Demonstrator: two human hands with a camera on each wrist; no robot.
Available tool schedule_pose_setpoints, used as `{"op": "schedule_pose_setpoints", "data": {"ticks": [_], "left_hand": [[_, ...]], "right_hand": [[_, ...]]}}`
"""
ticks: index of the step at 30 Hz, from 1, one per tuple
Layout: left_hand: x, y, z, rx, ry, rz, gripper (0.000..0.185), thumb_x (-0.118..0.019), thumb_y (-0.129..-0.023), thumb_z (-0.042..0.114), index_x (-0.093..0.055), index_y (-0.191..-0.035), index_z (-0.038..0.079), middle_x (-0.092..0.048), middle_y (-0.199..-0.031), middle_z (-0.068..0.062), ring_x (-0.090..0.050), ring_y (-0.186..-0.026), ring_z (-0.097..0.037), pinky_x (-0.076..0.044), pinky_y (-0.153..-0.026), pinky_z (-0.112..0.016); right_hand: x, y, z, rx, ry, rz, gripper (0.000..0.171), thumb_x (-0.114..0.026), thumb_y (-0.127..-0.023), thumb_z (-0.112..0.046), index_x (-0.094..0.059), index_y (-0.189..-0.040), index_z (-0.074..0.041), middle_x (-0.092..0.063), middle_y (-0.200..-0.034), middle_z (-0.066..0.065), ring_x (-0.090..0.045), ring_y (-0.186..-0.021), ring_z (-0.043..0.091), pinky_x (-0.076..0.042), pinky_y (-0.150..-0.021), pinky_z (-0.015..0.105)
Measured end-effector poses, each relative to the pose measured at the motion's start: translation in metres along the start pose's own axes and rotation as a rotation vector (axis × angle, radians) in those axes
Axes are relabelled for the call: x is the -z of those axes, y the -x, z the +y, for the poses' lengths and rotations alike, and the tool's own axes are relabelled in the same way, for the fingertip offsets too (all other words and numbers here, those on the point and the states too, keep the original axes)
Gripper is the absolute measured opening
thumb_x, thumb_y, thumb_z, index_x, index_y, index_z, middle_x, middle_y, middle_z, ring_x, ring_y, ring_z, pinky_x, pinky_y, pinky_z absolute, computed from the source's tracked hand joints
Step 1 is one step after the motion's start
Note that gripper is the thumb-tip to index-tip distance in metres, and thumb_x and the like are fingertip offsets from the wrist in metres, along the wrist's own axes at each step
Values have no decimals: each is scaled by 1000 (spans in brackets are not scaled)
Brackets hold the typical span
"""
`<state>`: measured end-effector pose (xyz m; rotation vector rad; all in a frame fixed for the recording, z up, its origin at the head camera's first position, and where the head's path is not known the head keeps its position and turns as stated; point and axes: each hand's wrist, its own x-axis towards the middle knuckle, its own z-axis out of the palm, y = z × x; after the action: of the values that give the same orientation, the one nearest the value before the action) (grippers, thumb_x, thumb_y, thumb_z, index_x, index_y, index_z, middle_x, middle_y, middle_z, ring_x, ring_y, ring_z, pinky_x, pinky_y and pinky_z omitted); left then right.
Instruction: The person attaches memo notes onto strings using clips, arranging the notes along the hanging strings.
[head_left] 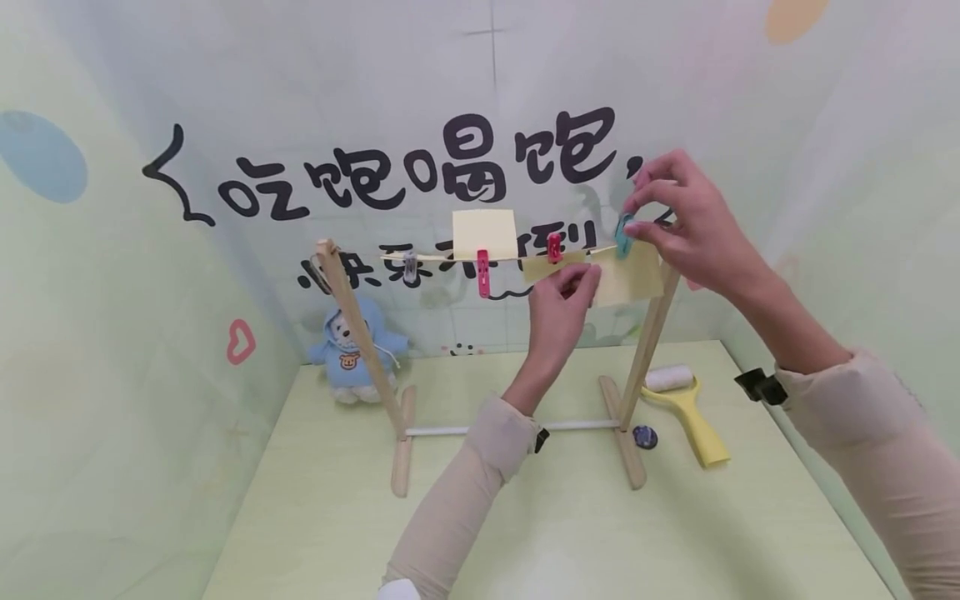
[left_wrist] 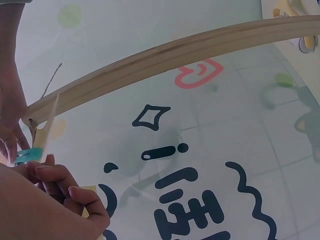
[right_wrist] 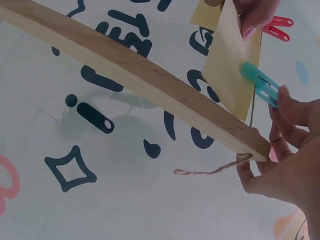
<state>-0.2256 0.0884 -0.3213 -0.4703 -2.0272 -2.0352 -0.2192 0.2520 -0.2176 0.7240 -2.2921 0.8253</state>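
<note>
My right hand (head_left: 697, 229) pinches a teal clothespin (head_left: 622, 237) at the right end of a string (head_left: 433, 257) stretched between two wooden posts. In the right wrist view, the far end of that clothespin (right_wrist: 251, 75) overlaps the top edge of a pale yellow paper (right_wrist: 231, 62). My left hand (head_left: 557, 310) pinches this same paper (head_left: 632, 279) by its left side. Just left of it, a red clothespin (head_left: 554, 247) is on another yellow paper (head_left: 534, 270), partly behind my left hand. A pinkish-red clothespin (head_left: 483, 275) holds a third paper (head_left: 483, 231) that stands above the string.
A grey clothespin (head_left: 410, 267) is on the string's left part. The wooden rack's right post (head_left: 647, 362) stands near a yellow-handled lint roller (head_left: 697, 429) and a small dark round object (head_left: 644, 437). Behind the left post (head_left: 360, 337) sits a plush toy in blue (head_left: 375, 333).
</note>
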Motion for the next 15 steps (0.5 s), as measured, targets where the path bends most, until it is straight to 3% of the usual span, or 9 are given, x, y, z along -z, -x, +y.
{"op": "schedule_pose_setpoints", "data": {"ticks": [3, 7, 10, 15], "left_hand": [[1, 0, 1, 4, -3, -8, 23, -64, -100, 22, -75, -102, 2, -57, -68, 3, -51, -62, -6, -41, -61, -17], [1, 0, 1, 20, -3, -10, 24, -65, -99, 23, -76, -104, 2, -60, -69, 0, -52, -62, -6, -41, -61, -17], [2, 1, 0, 30, -8, -11, 24, -65, -99, 24, -76, -105, 2, -61, -71, 0, -52, -63, -6, -42, -60, -16], [4, 3, -2, 47, -27, -39, 26, -65, -100, 26, -76, -105, 4, -60, -71, 1, -52, -63, -5, -42, -59, -16]], "right_hand": [[1, 2, -1, -21, 37, -38, 13, -76, -84, 6, -71, -97, 6, -49, -113, 9, -44, -115, 4, -39, -71, 5], [3, 4, -4, -64, 51, -77, 20, -78, -84, 3, -73, -103, 5, -48, -114, 13, -47, -116, 23, -36, -85, 14], [5, 6, -6, -95, 57, -92, 24, -78, -85, 0, -73, -108, 3, -48, -116, 14, -46, -115, 24, -34, -87, 21], [6, 8, -7, -106, 52, -113, 34, -77, -87, -4, -70, -120, 1, -52, -126, 16, -50, -118, 25, -35, -90, 22]]}}
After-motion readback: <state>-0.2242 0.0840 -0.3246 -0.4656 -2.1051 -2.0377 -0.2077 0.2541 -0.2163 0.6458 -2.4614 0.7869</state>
